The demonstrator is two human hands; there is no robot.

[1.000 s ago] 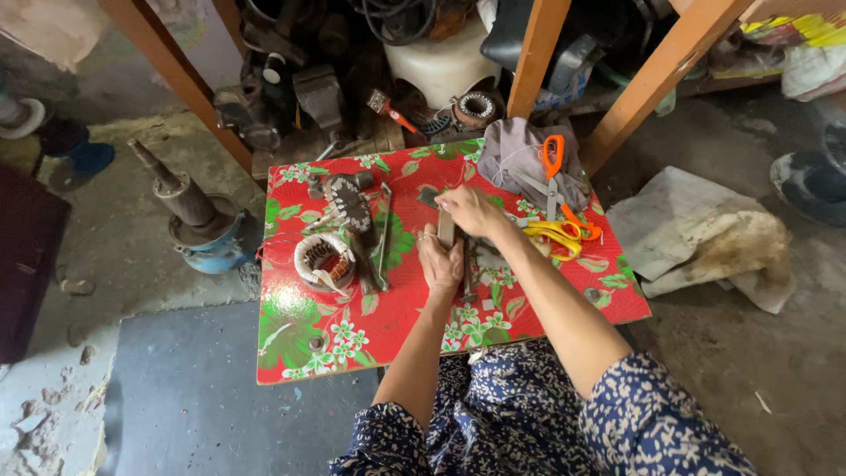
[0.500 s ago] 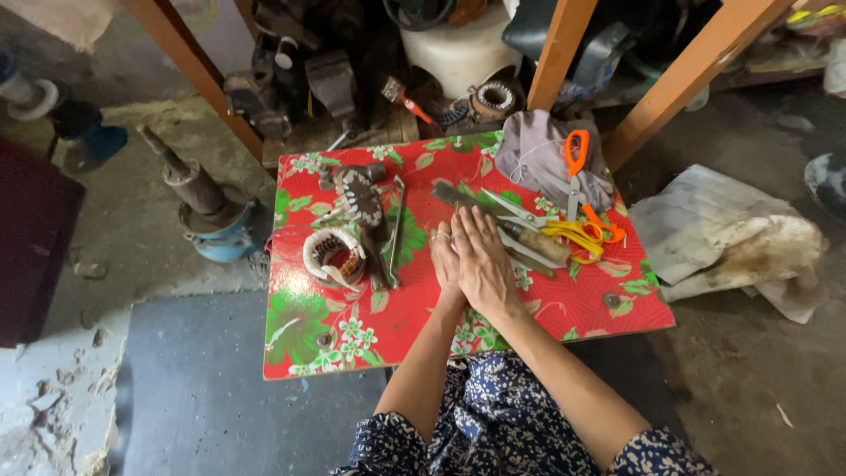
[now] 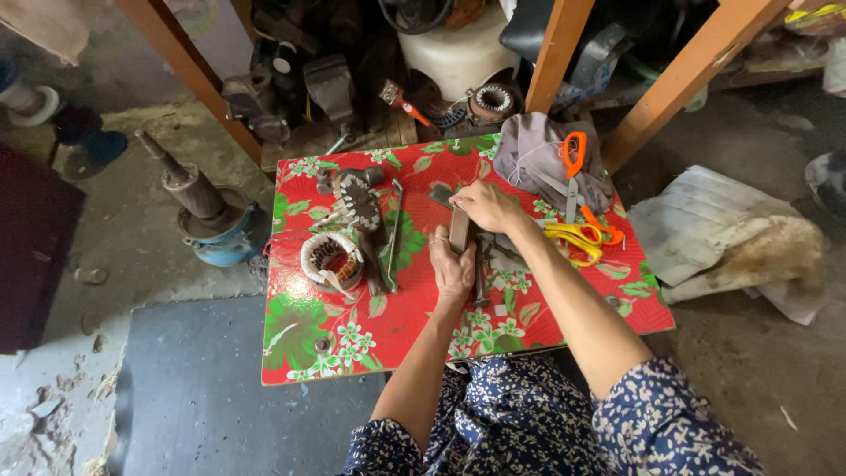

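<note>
One head-worn camera looks steeply down, fairly near, onto the red floral table (image 3: 352, 344).

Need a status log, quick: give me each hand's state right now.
Left hand: fingers closed around the lower end of a flat grey strip.
Right hand: fingers closed on the same strip's upper end.

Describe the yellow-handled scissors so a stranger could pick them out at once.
Start at the red floral table and go to its right side, just beyond the right hand and its forearm. The yellow-handled scissors lie there below the grey cloth. The other scissors, on the cloth, have orange handles.
</note>
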